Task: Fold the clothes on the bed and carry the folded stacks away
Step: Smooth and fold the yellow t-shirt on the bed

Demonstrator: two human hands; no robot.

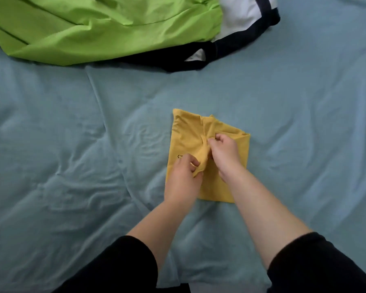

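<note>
Yellow garment: folded to a compact rectangle, lying flat on the blue-grey sheet near mid-bed, directly ahead of the person.
Left hand: thumb and fingers pinch the near end of a raised ridge of the yellow cloth.
Right hand: fingers curled, pinching the same ridge just beyond the left hand; the two hands are almost touching.
Reason for grip: probably gathers the centre line so the layers fold or lift as one piece without sliding.
Green garment: crumpled at far left, well apart; probably awaiting folding.
White and navy garment: lies beside the green one, cut off by the top edge.
Hidden: a small dark print beside the left hand is partly covered and unreadable; the layer count cannot be told.
</note>
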